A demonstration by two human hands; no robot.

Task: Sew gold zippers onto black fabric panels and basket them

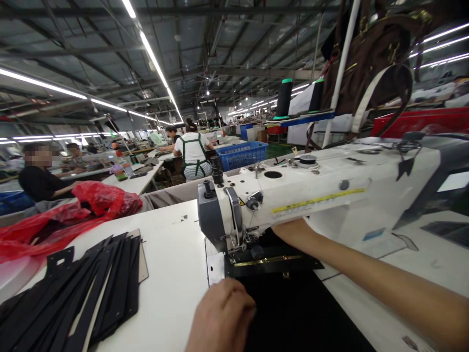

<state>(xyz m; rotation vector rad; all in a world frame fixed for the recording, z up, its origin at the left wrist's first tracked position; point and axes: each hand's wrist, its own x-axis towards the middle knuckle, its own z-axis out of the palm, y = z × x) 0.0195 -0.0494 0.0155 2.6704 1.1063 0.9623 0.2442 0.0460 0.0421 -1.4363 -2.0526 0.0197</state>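
Observation:
A black fabric panel (293, 308) lies under the needle area of a white sewing machine (311, 190). Along the panel's upper part runs a zipper (269, 260) with gold-coloured teeth, close below the presser foot. My left hand (222, 315) is at the panel's left edge, its fingers curled and closed on the black material. My right arm reaches in from the right, below the machine's arm. Only the back part of my right hand (291, 232) shows, behind the needle area on the black material; its fingers are hidden.
Left on the white table (172, 230) is a fanned pile of black strips (106, 283), with a red plastic bag (98, 203) behind. Black thread cones (283, 100) stand on a rack above the machine. Beyond are a blue basket (244, 152) and several people at work.

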